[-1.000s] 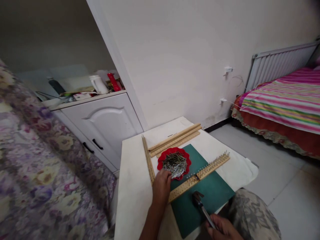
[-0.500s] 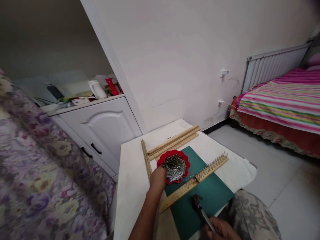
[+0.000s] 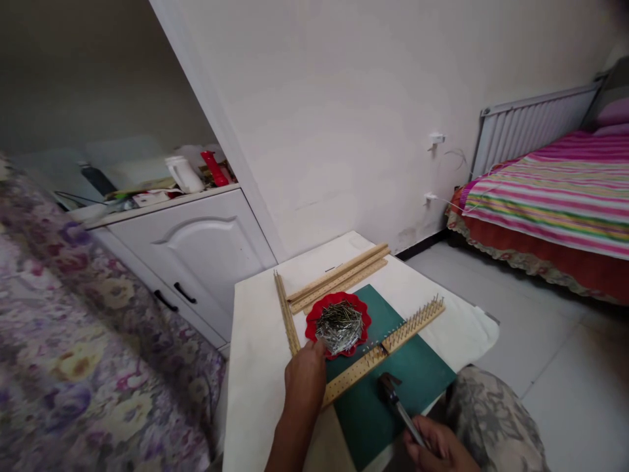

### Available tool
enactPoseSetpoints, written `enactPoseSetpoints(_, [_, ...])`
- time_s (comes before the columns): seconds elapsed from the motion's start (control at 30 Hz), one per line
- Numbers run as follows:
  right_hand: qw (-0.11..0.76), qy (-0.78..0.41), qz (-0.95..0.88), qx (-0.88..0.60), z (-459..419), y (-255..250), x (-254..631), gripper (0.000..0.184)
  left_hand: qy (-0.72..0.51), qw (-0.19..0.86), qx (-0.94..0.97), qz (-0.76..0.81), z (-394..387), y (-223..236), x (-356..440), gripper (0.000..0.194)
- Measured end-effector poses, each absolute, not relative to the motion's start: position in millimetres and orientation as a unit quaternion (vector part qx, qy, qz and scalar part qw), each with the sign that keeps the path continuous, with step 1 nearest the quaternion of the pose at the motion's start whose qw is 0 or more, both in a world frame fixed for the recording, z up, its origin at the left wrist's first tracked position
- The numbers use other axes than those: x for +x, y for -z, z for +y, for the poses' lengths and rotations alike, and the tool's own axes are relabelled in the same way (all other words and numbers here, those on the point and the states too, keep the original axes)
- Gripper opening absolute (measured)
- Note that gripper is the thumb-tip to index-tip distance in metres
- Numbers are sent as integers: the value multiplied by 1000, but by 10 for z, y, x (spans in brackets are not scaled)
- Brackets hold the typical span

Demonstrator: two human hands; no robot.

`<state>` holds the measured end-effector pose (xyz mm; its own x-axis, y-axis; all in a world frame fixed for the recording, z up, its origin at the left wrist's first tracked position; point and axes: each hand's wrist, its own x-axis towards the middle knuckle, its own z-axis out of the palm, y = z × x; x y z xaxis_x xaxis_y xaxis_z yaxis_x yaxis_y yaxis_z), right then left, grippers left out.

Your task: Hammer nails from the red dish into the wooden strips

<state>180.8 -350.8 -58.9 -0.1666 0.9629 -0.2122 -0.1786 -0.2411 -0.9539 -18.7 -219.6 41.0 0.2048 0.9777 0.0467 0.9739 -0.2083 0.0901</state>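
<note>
My left hand (image 3: 305, 373) is at the near left rim of a red scalloped bowl (image 3: 362, 335), its fingers bent together; whatever they pinch is hidden. Loose nails (image 3: 339, 324) fill the bowl. In my right hand (image 3: 438, 447) is a hammer (image 3: 403, 414), gripped by its handle with the head above a green mat (image 3: 363, 429). A long wooden strip with holes (image 3: 354, 380) lies across the mat between my hands. Rows of nails (image 3: 415, 319) stand upright in its right part, while the left part shows bare holes.
More wooden strips (image 3: 339, 278) lie behind the bowl, and others (image 3: 286, 311) lie to its left. The white-covered table (image 3: 255, 367) stands against the wall. A cabinet (image 3: 196, 255) and floral curtain (image 3: 113, 354) are at left, a bed (image 3: 555, 190) at right.
My left hand has drawn back slightly toward me from the bowl's rim. My right hand still holds the hammer, almost unmoved. The whole view has shifted a little.
</note>
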Motion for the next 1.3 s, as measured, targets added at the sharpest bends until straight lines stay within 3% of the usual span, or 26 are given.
enactPoseSetpoints(0.27, [543,-555,-385,-500,-3456,399,1844,28,-144,308,813,473,-2876,-181,98,9])
enactPoseSetpoints(0.53, [487,-610,-368,-505,-3529,468,1820,32,-197,399,783,434,-2981,-10,264,7])
enactPoseSetpoints(0.8, [494,-612,-380,-486,-3526,505,1853,37,-283,529,655,460,-3031,161,394,6])
enactPoseSetpoints(1.0, [535,-620,-354,-452,-3514,469,1809,36,-386,657,475,440,-3079,351,560,17])
enactPoseSetpoints(1.3, [536,-628,-351,-441,-3506,427,1764,36,-435,680,417,417,-3121,546,608,25])
